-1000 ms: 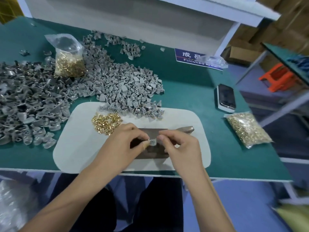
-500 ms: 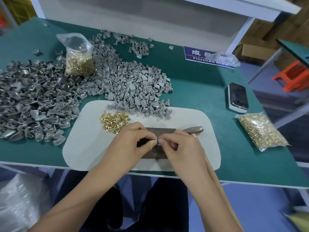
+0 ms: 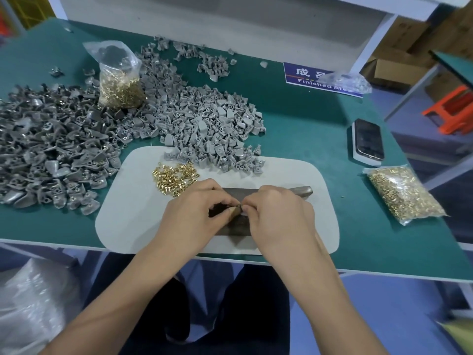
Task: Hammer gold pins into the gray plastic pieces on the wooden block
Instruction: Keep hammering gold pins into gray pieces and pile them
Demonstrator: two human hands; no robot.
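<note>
Both hands (image 3: 240,216) pinching over wooden block (image 3: 236,228)

The light is even and soft, falling from overhead, bright enough across the green worktop (image 3: 307,129) with only faint shadows under the hands. A mild sheen sits on the clear bag of pins (image 3: 120,73). The wide lens bends the worktop's edges, and the corners blur, most at lower right.

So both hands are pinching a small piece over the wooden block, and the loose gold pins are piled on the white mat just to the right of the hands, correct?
Not quite. The head view shows the loose gold pins on the white mat to the left of the hands, just beyond the left hand. The rest holds: it and the right hand pinch a small piece over the wooden block.
</note>
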